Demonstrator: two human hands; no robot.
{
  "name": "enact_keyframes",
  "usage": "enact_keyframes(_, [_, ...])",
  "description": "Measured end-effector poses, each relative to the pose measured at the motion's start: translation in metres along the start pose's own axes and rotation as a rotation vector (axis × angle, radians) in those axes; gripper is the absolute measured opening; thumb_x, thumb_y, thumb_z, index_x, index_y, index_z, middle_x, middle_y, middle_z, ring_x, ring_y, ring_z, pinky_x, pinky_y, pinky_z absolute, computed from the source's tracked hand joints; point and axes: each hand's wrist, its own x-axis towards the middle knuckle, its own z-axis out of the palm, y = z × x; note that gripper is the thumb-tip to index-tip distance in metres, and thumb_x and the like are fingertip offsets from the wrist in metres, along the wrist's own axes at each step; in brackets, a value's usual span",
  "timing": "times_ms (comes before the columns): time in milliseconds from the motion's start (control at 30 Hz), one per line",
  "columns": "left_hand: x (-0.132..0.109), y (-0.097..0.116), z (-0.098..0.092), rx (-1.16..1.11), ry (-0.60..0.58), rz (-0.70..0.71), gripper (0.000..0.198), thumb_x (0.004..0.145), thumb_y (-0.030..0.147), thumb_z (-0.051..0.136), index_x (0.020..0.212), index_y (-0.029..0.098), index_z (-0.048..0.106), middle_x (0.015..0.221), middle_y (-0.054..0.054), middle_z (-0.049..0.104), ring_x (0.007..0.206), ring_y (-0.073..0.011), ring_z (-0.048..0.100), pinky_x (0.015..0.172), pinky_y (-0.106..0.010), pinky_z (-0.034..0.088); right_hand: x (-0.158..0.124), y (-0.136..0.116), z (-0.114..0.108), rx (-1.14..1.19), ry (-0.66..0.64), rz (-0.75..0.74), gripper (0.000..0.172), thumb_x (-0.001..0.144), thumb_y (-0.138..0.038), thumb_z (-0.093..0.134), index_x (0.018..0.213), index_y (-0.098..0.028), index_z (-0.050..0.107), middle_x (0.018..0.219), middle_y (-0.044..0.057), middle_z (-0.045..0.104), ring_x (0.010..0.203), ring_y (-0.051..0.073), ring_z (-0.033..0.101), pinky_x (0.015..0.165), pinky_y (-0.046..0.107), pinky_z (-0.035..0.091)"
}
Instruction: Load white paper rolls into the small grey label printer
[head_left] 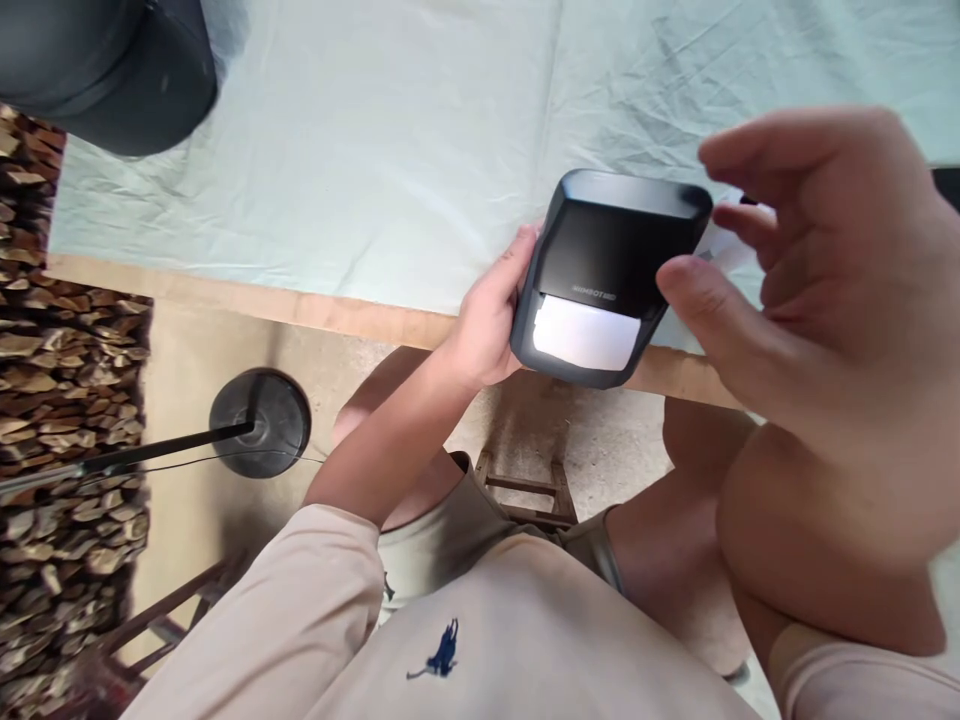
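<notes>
My left hand (489, 325) grips a dark label printer (611, 245) by its left side, above the table's near edge. The printer has a black lid with small, partly legible lettering and a white panel at its lower end. Its underside, and most of my left fingers behind it, are hidden. My right hand (832, 260) is raised at the printer's right side with thumb and fingers apart. The right thumb tip overlaps the printer's edge; whether it touches I cannot tell. A whitish, see-through thing shows behind the right fingers, too covered to name.
A pale green cloth covers the table (375, 130). A large dark cylindrical object (150, 80) stands at its far left. On the floor are a round black stand base (262, 425) with a slanting pole, a wooden stool (525, 487) and stacked firewood (75, 400). Something black (947, 185) shows at the right edge.
</notes>
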Motion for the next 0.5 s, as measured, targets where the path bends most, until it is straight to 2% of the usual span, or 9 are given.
enact_keyframes(133, [0.007,-0.002,-0.007,-0.01,0.002,0.03,0.031,0.092,0.035,0.041,0.099,0.017,0.066,0.1,-0.004,0.073,0.13,-0.0184,0.054,0.109,-0.026,0.047,0.002,0.006,-0.006,-0.101,-0.122,-0.086,0.056,0.077,-0.04,0.062,0.129,-0.031,0.045,0.134,0.0,0.046,0.128,0.017,0.047,0.101,0.039,0.053])
enact_keyframes(233, [0.01,-0.003,-0.004,-0.044,0.085,0.01,0.026,0.092,0.03,0.043,0.096,0.019,0.066,0.097,-0.003,0.073,0.129,-0.0179,0.055,0.107,-0.024,0.047,0.004,0.006,-0.009,-0.189,-0.125,-0.099,0.062,0.076,-0.046,0.064,0.132,-0.037,0.042,0.137,-0.003,0.044,0.13,0.016,0.046,0.106,0.037,0.051])
enact_keyframes(300, [0.01,-0.002,-0.001,-0.057,0.135,-0.006,0.023,0.09,0.029,0.047,0.096,0.019,0.066,0.094,-0.003,0.073,0.128,-0.0193,0.055,0.106,-0.025,0.047,0.005,0.003,-0.011,-0.215,-0.114,-0.103,0.063,0.075,-0.047,0.064,0.133,-0.039,0.041,0.136,-0.004,0.044,0.128,0.015,0.048,0.104,0.033,0.053])
enact_keyframes(367, [0.01,-0.002,0.0,-0.053,0.142,0.01,0.02,0.088,0.029,0.052,0.097,0.017,0.066,0.092,-0.003,0.073,0.129,-0.021,0.053,0.106,-0.026,0.048,0.005,0.0,-0.011,-0.22,-0.078,-0.092,0.064,0.072,-0.043,0.068,0.131,-0.038,0.045,0.136,-0.002,0.044,0.125,0.016,0.05,0.094,0.031,0.057])
enact_keyframes(433, [0.01,-0.002,0.0,-0.039,0.123,0.039,0.023,0.09,0.028,0.049,0.099,0.014,0.065,0.092,-0.002,0.072,0.133,-0.0215,0.05,0.106,-0.027,0.048,0.004,-0.002,-0.009,-0.233,-0.014,-0.037,0.065,0.068,-0.043,0.071,0.128,-0.034,0.049,0.134,0.001,0.046,0.117,0.017,0.054,0.082,0.031,0.057])
enact_keyframes(500, [0.01,-0.002,0.0,-0.025,0.046,0.01,0.033,0.093,0.033,0.04,0.102,0.012,0.064,0.093,-0.002,0.07,0.136,-0.0221,0.047,0.106,-0.03,0.048,0.001,-0.005,-0.004,-0.218,0.137,0.068,0.057,0.072,-0.053,0.065,0.121,-0.027,0.055,0.133,0.003,0.048,0.104,0.017,0.059,0.074,0.033,0.053])
